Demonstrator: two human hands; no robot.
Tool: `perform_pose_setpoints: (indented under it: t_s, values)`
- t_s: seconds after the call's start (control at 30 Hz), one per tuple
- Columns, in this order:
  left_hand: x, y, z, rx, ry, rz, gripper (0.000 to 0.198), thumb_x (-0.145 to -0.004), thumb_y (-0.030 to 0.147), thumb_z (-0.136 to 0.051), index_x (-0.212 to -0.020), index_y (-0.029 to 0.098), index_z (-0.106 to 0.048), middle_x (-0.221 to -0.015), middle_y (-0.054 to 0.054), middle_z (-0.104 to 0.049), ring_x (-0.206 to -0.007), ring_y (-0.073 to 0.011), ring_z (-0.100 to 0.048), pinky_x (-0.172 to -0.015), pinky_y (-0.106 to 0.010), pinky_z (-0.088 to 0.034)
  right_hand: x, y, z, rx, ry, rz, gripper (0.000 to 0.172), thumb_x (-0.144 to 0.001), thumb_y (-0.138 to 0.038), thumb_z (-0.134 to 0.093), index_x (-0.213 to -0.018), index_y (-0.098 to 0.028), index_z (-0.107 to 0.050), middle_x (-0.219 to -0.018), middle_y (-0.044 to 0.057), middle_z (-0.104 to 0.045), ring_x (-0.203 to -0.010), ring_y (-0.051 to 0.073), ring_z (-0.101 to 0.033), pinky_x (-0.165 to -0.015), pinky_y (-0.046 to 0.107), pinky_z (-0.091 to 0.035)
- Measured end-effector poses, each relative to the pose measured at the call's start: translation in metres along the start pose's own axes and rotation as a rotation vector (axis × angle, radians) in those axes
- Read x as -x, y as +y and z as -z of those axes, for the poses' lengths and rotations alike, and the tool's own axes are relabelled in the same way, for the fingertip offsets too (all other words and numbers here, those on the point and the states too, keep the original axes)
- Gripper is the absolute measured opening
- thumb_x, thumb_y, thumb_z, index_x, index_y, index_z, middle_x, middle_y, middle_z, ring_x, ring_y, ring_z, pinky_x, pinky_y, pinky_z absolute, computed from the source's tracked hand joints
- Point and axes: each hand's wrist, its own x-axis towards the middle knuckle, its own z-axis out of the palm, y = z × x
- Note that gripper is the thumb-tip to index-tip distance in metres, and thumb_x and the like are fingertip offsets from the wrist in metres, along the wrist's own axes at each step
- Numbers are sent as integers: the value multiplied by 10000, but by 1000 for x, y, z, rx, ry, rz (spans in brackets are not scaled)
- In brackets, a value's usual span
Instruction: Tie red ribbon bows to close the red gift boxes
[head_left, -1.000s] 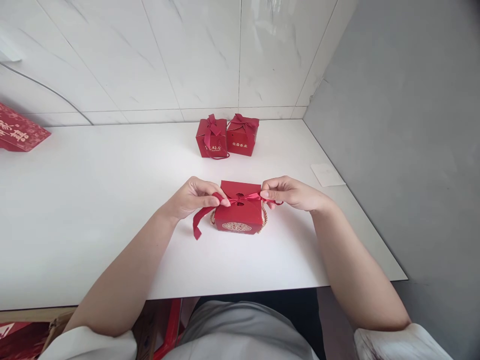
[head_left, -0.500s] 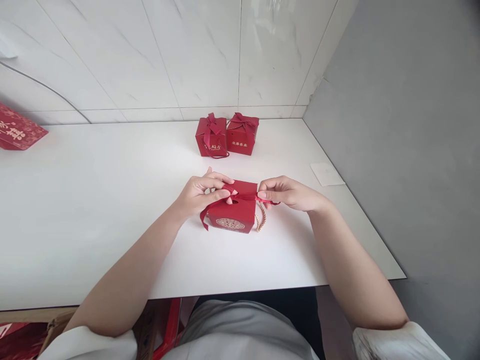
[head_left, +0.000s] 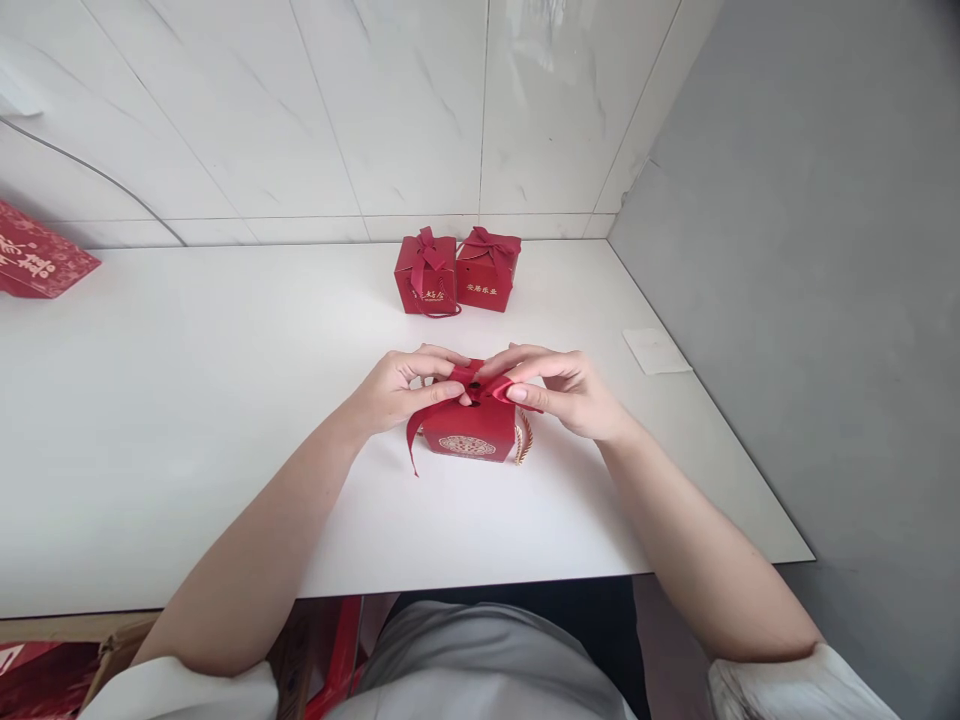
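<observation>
A small red gift box (head_left: 469,438) with a gold emblem on its front stands on the white table (head_left: 225,400) in front of me. A red ribbon (head_left: 420,432) runs across its top and one tail hangs down its left side. My left hand (head_left: 401,385) pinches the ribbon over the left half of the lid. My right hand (head_left: 562,390) pinches a loop of the ribbon over the right half, its fingertips almost touching the left hand's. A gold cord handle (head_left: 523,440) shows at the box's right side.
Two finished red boxes with bows, one on the left (head_left: 426,275) and one on the right (head_left: 488,268), stand side by side at the back by the tiled wall. A red printed package (head_left: 37,262) lies at the far left. A white paper slip (head_left: 655,351) lies near the grey right wall.
Both hands have drawn together over the box top; the ribbon, earlier stretched out sideways, is now folded into a loop between the fingertips. The box has shifted slightly away from me.
</observation>
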Motion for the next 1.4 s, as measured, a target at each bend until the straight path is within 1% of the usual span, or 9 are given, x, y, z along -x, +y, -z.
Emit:
perform_pose_setpoints:
  t_s: [0.13, 0.33, 0.43, 0.53, 0.63, 0.9, 1.1, 1.3, 1.4]
  values:
    - [-2, -2, -1, -47, 52, -53, 177, -853, 375, -719, -958, 262, -806, -1173, -88, -692, -1161, -263, -584, -972, -395, -501, -2, 11, -9, 5, 56, 31, 125, -893, -345, -709, -980, -348, -799, -1028, 25, -761, -1120, 240, -644, -1063, 476, -472]
    - [-4, -3, -7, -165, 123, -163, 183, -875, 380, -690, -816, 234, -783, -1008, -56, -746, -1040, -229, -619, -1149, -450, -306, -2, 18, -21, 4, 208, 3, 124, -901, -324, -704, -976, -363, -795, -976, 17, -739, -1010, 197, -646, -964, 406, -500]
    - [-4, -3, -10, -119, 101, -161, 235, -945, 377, -591, -907, 222, -763, -902, -62, -740, -1080, -229, -598, -1043, -393, -408, -2, 20, -25, -6, 220, 4, 146, -907, -310, -701, -1000, -380, -787, -979, 16, -715, -999, 184, -632, -935, 382, -496]
    - [-3, -4, -9, -61, 72, -99, 278, -979, 366, -531, -912, 206, -748, -1015, -85, -715, -1158, -224, -570, -979, -336, -453, -2, 22, -26, -12, 234, -11, 151, -915, -316, -688, -1019, -371, -783, -1007, 23, -691, -977, 178, -631, -903, 371, -502]
    - [-3, -4, -6, -59, 50, -76, 274, -964, 357, -561, -847, 195, -750, -1158, -94, -673, -1148, -218, -575, -1002, -325, -449, -2, 23, -26, 12, 246, -23, 150, -915, -339, -682, -1027, -346, -782, -1008, 34, -686, -975, 187, -628, -892, 375, -506]
    - [0, -2, 3, 89, -39, -52, 243, -923, 385, -624, -913, 200, -782, -1174, -109, -659, -1173, -264, -590, -960, -345, -508, -2, 20, -19, -36, 183, -58, 122, -895, -367, -702, -979, -314, -773, -987, 31, -679, -930, 183, -632, -852, 360, -501]
    - [0, -6, 10, 169, 29, -28, 223, -886, 391, -664, -872, 207, -789, -813, -88, -720, -982, -256, -663, -862, -369, -533, -2, 16, -14, -56, 149, -118, 151, -887, -388, -694, -927, -249, -738, -976, 36, -664, -914, 186, -622, -832, 340, -500]
    - [6, -3, 37, 96, -69, -122, 667, -939, 649, -395, -562, 203, -718, -679, -125, -709, -983, -312, -665, -1076, -480, -408, -1, 12, -11, -19, 111, -114, 105, -923, -296, -626, -899, -245, -715, -999, 34, -644, -964, 185, -600, -881, 334, -465]
    - [10, 1, 45, 8, 9, -26, 664, -938, 657, -401, -503, 197, -603, -791, -111, -738, -875, -271, -671, -986, -456, -470, 0, 12, -11, -5, 107, -113, 104, -919, -286, -619, -904, -248, -714, -1007, 37, -640, -977, 192, -597, -883, 342, -464]
